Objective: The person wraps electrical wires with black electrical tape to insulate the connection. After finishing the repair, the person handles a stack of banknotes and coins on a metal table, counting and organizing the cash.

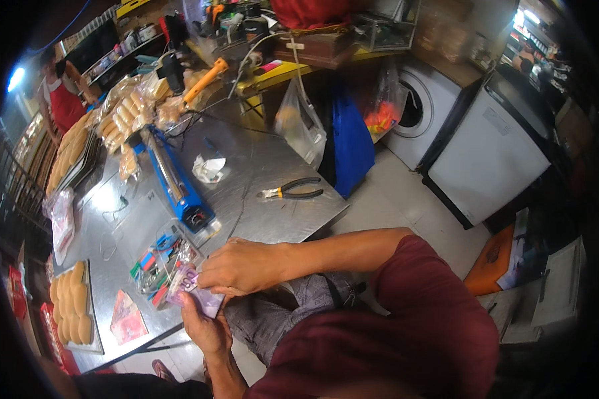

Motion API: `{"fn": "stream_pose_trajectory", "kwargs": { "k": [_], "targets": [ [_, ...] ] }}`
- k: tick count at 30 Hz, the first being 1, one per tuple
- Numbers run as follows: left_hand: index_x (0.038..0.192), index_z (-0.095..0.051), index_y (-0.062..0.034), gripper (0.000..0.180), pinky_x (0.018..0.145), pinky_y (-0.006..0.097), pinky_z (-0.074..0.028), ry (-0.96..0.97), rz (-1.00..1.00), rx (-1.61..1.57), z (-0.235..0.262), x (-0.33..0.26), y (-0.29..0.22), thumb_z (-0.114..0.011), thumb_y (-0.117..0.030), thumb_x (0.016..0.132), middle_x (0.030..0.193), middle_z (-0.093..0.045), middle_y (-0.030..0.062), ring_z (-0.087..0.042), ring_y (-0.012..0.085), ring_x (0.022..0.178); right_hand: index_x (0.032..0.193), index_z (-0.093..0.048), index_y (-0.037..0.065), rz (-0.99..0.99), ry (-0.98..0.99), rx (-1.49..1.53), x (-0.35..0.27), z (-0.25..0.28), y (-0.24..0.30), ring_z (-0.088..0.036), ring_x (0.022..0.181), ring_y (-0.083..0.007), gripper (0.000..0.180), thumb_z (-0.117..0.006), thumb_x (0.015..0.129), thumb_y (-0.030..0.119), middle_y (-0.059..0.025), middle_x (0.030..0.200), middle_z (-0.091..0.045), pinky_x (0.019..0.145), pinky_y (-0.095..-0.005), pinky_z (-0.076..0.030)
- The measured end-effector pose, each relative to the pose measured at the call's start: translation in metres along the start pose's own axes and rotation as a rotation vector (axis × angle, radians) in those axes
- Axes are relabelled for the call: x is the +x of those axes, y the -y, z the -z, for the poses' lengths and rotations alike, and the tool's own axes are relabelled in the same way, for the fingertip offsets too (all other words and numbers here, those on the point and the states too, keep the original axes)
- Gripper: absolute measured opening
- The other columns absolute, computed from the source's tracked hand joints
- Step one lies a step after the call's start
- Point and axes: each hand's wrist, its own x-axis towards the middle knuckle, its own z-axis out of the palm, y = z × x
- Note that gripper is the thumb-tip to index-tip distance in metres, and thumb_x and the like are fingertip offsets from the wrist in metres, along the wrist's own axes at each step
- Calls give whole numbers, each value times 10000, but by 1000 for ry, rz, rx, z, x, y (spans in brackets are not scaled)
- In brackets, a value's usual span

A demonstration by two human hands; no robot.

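Observation:
Close in front of me, over the table's near edge, my left hand (205, 327) is closed around purple banknotes (207, 302). My right hand (241, 266) reaches across from the right, its fingers pinching the upper part of the same notes. How many notes there are I cannot tell. Just beyond them lies a jumble of small coloured tools and plastic bits (163, 266) in clear wrapping. A reddish banknote (128, 318) rests flat on the metal table (246, 223) to the left. Farther off are a blue bag sealer (170, 176) and cutting pliers (291, 189) with black and yellow handles.
At left, a tray of buns (71, 302) sits on the table; bagged bread rolls (123, 120) pile up behind. Crumpled white paper (208, 169) lies beside the sealer. Rightward stand a washing machine (422, 110) and a white fridge (489, 156). A person in a red apron (66, 103) stands far left.

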Motion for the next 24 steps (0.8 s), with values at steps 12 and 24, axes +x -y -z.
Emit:
{"fn": "stream_pose_trajectory", "kwargs": {
  "k": [12, 24],
  "targets": [
    [1376, -559, -28, 438, 809, 415, -683, 92, 157, 2, -37, 41, 14, -509, -373, 1111, 1249, -697, 138, -738, 249, 1059, 1304, -665, 71, -86, -195, 72, -30, 40, -30, -722, 873, -372, 468, -784, 879, 229, -152, 968, -722, 732, -473, -578],
    [1392, -531, 14, 447, 928, 491, -622, 69, 193, -123, -35, 59, 1, -421, -336, 1138, 1284, -674, 198, -704, 322, 1143, 1273, -692, 29, -562, -190, 455, -8, 30, -21, -699, 771, -93, 386, -795, 904, 74, -46, 869, -737, 694, -290, -578]
  ]
}}
